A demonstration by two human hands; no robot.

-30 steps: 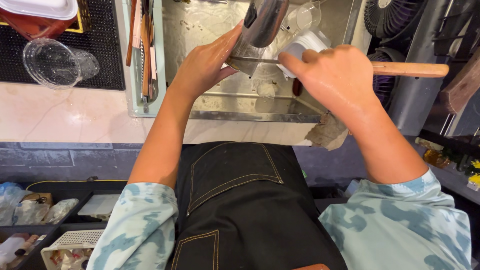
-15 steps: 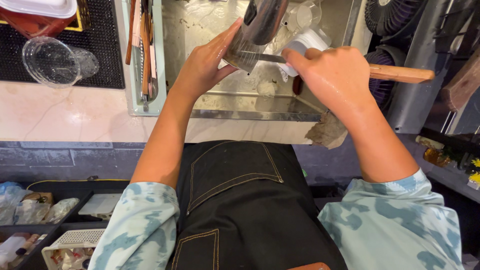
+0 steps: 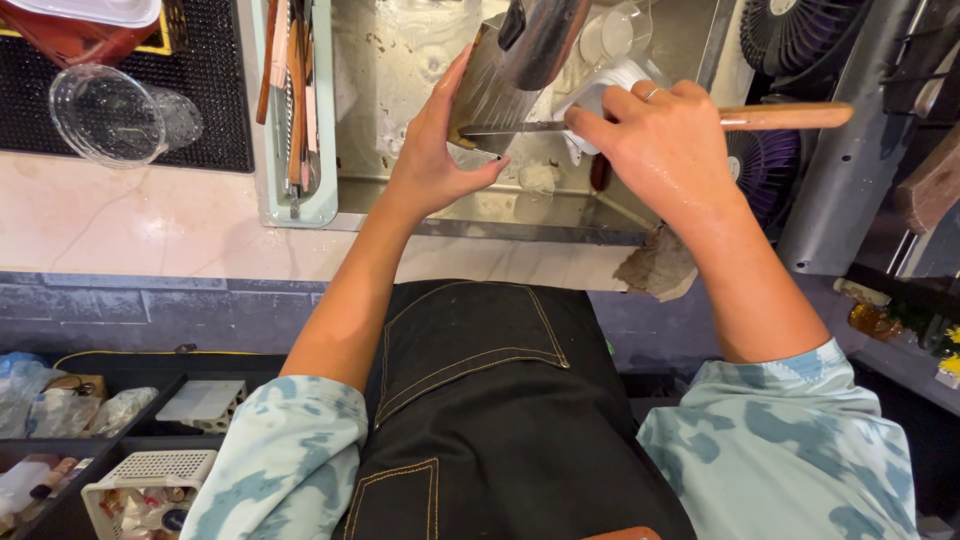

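- The left hand [image 3: 435, 150] grips the flat side of a steel cleaver blade [image 3: 490, 95], thumb on the lower edge and fingers spread along the left side. This grip steadies the blade over the sink [image 3: 560, 215], so runoff falls into the basin and not onto the surface.
- The right hand [image 3: 665, 145] is clenched around a wooden handle [image 3: 790, 116] and presses a white cloth or sponge [image 3: 600, 95] against the metal. The handle projects to the right, clear of the wet zone.
- The cleaver is held above the middle of the sink, tilted, not resting on anything.
- A curved steel spout [image 3: 545, 35] hangs directly above the blade; whether water runs cannot be told.
- A pale green tray [image 3: 325, 195] of utensils sits along the sink's left edge, within reach.
- An upturned glass [image 3: 110, 115] lies on a black mat [image 3: 220, 140] at the surface's far left corner, positioned to drain.
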